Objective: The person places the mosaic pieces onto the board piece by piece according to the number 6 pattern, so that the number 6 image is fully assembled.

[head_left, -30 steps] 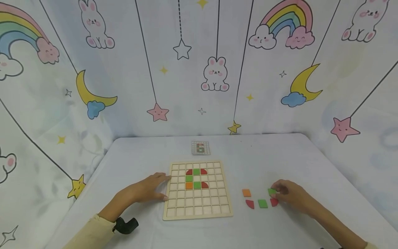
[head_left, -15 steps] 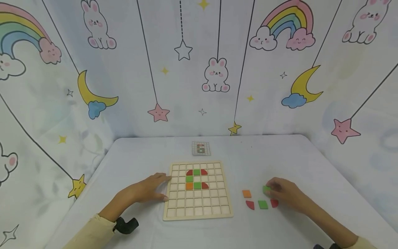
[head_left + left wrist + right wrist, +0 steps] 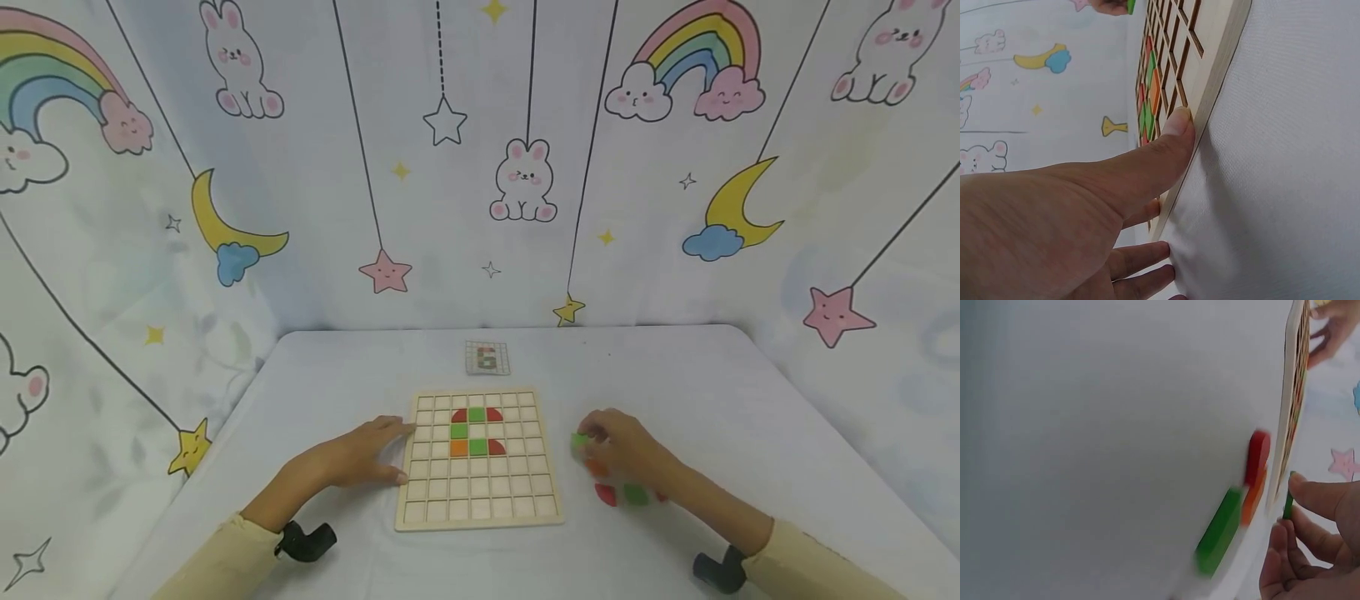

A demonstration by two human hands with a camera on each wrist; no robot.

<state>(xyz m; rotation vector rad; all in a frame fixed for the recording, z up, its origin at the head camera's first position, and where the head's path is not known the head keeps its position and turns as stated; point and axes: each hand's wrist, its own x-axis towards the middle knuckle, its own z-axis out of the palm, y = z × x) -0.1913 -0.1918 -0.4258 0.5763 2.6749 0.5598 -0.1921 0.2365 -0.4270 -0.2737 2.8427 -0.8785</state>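
My right hand [image 3: 626,446] pinches a green square tile [image 3: 579,442] between thumb and fingertips, close to the right side of a wooden grid board [image 3: 517,504]. The right wrist view shows the same green tile [image 3: 1289,503] edge-on. My left hand [image 3: 360,454] rests along the board's left edge with fingers fairly straight; in the left wrist view its thumb [image 3: 1166,147] lies on the rim. Red quarter-round, green and orange tiles sit in the upper part of the grid, among them an orange square [image 3: 459,448].
Below my right hand lie loose tiles: an orange square [image 3: 597,468] partly covered, a red quarter-round [image 3: 606,495], a green square [image 3: 636,495] and a mostly hidden red one [image 3: 661,497]. A small pattern card [image 3: 487,358] lies behind the board on the white tabletop [image 3: 337,367].
My right hand has carried the green tile leftward from beyond the loose tiles to near the board's right edge. The left hand stays at the board's left edge.
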